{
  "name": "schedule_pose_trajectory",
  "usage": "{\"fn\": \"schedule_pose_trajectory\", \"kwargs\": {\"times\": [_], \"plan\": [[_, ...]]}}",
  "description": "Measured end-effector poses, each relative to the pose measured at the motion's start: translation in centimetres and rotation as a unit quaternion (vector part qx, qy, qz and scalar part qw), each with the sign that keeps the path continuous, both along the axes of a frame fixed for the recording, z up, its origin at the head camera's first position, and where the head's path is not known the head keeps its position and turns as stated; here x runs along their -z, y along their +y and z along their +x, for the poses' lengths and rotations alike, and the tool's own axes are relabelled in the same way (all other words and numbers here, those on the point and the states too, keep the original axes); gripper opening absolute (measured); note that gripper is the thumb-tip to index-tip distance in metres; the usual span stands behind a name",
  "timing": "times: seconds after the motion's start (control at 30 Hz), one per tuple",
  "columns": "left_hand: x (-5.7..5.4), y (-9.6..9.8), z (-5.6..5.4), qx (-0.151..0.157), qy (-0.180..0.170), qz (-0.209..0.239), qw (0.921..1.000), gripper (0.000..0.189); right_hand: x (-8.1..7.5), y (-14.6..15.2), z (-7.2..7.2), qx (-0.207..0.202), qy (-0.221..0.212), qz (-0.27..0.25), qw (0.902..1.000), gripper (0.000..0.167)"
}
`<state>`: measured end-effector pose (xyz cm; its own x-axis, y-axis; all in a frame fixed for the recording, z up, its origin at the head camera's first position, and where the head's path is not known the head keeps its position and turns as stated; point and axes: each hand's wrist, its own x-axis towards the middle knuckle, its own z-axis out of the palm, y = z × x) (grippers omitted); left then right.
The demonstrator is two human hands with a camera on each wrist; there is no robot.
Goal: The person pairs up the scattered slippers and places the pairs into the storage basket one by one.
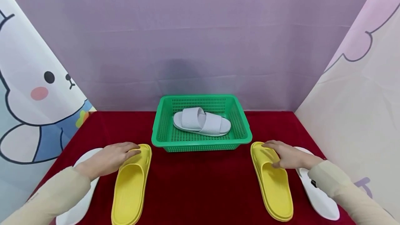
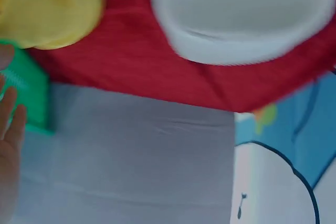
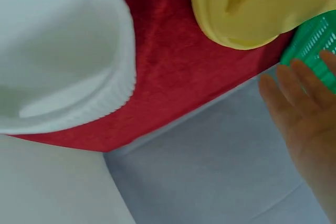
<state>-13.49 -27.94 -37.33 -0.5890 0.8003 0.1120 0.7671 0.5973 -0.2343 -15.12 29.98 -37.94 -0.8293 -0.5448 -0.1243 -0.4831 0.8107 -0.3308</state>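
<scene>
Yellow, smooth and moulded, two slippers lie on the surface (image 1: 200, 186), toes pointing away: the left yellow slipper (image 1: 128, 188) and the right yellow slipper (image 1: 275, 192), well apart. Over the toe of each is a hand: the left hand (image 1: 109, 157) and the right hand (image 1: 289, 155), both with fingers loosely extended and gripping nothing; whether they touch, I cannot tell. Outside these lie two white slippers, one at left (image 1: 82, 202) and one at right (image 1: 322, 197), each partly covered by a hand and cream sleeve. Between and beyond the yellow slippers stands one green basket (image 1: 203, 144), plastic, rectangular and perforated, containing two pale grey slippers (image 1: 214, 125) with ribbed straps, overlapping. Red, velvety cloth covers the surface; behind hangs a creased lilac sheet (image 1: 200, 44).
</scene>
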Motion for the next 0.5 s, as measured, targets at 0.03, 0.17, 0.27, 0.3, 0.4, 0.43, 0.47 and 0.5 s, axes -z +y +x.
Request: {"fn": "schedule_pose_trajectory", "kwargs": {"times": [0.03,0.17,0.27,0.3,0.4,0.43,0.47,0.5], "plan": [[0.3,-0.4,-0.3,0.011,0.01,-0.009,0.9998,0.052,0.1,0.1,0.0,0.004,-0.017,-0.001,0.9998,0.065],[1.2,-1.6,-1.1,0.026,-0.002,-0.055,0.9981,0.062,0.6,0.4,0.0,0.014,-0.071,0.0,0.9974,0.071],[1.9,-2.1,-1.8,0.043,-0.021,-0.077,0.9959,0.064,1.0,0.4,-0.1,0.023,-0.085,-0.002,0.9961,0.073],[2.2,-2.2,-2.1,0.056,-0.023,-0.081,0.9949,0.066,1.1,0.5,-0.2,0.024,-0.087,-0.003,0.9959,0.073],[2.8,-2.0,-3.2,0.113,-0.013,-0.092,0.9892,0.072,1.3,0.7,-0.4,0.021,-0.085,-0.006,0.9961,0.074],[3.0,-2.0,-3.6,0.135,-0.006,-0.098,0.986,0.074,1.4,0.8,-0.5,0.017,-0.084,-0.007,0.9963,0.075],[3.1,-1.9,-3.9,0.157,0.004,-0.104,0.9821,0.075,1.4,0.8,-0.6,0.017,-0.087,-0.009,0.9961,0.075],[3.2,-1.7,-4.2,0.175,0.013,-0.114,0.9779,0.077,1.5,0.9,-0.7,0.017,-0.09,-0.011,0.9957,0.075]]}}
